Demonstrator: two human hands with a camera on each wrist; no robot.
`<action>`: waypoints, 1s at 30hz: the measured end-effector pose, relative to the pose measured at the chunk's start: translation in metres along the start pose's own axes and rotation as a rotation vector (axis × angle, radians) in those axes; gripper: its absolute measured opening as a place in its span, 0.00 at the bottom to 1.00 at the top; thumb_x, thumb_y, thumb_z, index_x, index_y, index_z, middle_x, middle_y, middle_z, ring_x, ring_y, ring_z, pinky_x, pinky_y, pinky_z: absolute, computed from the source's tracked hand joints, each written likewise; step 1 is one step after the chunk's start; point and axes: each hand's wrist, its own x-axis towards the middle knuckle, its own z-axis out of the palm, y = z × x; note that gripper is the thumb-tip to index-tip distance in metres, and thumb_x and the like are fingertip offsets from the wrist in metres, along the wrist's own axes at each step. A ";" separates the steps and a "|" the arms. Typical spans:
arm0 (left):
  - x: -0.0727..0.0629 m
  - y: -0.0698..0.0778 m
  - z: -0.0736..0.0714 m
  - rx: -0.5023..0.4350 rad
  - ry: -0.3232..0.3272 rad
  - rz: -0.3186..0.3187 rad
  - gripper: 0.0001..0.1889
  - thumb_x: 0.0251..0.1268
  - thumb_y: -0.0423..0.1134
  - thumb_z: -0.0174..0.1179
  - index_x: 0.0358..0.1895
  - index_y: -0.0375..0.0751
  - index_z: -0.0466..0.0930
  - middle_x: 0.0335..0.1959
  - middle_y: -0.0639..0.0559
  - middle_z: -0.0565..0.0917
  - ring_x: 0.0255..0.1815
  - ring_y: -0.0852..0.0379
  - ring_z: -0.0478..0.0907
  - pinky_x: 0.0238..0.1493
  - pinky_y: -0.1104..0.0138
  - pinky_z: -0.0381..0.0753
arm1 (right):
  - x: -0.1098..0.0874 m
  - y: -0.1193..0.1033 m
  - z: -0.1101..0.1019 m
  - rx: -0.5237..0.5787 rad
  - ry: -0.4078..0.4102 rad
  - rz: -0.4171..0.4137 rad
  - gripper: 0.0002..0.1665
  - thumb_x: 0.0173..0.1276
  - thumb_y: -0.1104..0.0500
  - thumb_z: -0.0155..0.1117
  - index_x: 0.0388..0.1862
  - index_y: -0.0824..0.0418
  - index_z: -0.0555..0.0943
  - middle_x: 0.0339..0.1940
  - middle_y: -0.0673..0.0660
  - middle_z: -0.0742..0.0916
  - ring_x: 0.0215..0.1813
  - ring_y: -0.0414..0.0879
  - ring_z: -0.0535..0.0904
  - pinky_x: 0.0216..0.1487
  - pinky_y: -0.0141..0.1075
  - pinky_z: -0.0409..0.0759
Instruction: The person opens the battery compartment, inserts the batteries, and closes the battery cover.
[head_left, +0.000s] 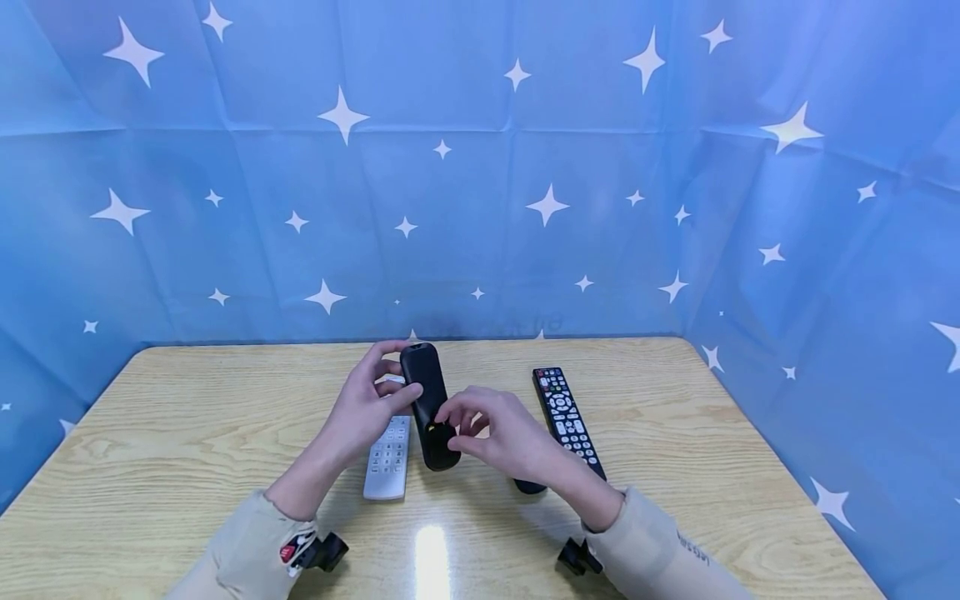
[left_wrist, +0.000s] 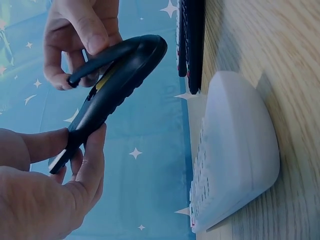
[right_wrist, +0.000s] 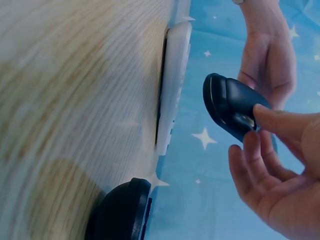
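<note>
My left hand (head_left: 367, 406) grips a black remote control (head_left: 422, 375) by its upper end, between thumb and fingers. The remote is raised off the table with its smooth back toward me and its buttons facing away. My right hand (head_left: 504, 429) is at the lower end, thumb and fingers pinching the battery cover (left_wrist: 112, 54). In the left wrist view the cover stands lifted at one end, while its other end still meets the remote's rounded end. Some yellow (left_wrist: 102, 81) shows in the gap under it.
A white remote control (head_left: 387, 467) lies buttons up on the wooden table (head_left: 225, 433), below my left hand. Right of my hands lies a black remote with white buttons (head_left: 567, 417). The end of another black remote (head_left: 531, 487) peeks out under my right wrist. A blue star-patterned curtain (head_left: 465, 183) hangs behind.
</note>
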 end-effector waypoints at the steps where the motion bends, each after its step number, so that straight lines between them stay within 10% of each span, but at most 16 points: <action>1: 0.000 0.000 0.000 -0.001 -0.001 0.000 0.30 0.69 0.21 0.61 0.72 0.41 0.67 0.51 0.34 0.76 0.41 0.48 0.84 0.43 0.58 0.87 | 0.000 0.000 0.000 -0.013 0.005 0.000 0.17 0.64 0.68 0.75 0.50 0.57 0.85 0.39 0.50 0.85 0.38 0.39 0.80 0.41 0.35 0.85; 21: -0.004 0.002 0.002 -0.006 0.000 -0.007 0.30 0.71 0.22 0.60 0.72 0.43 0.66 0.53 0.35 0.76 0.42 0.48 0.84 0.44 0.58 0.88 | -0.001 0.000 0.007 -0.074 0.081 -0.022 0.11 0.70 0.64 0.72 0.49 0.58 0.84 0.42 0.53 0.81 0.38 0.43 0.78 0.37 0.30 0.84; 30: -0.003 0.001 0.003 -0.009 0.002 0.000 0.30 0.70 0.22 0.61 0.72 0.43 0.66 0.53 0.35 0.76 0.42 0.47 0.84 0.44 0.57 0.88 | 0.000 0.000 0.008 -0.012 0.087 0.078 0.25 0.68 0.68 0.73 0.60 0.63 0.74 0.47 0.54 0.80 0.43 0.47 0.82 0.38 0.33 0.85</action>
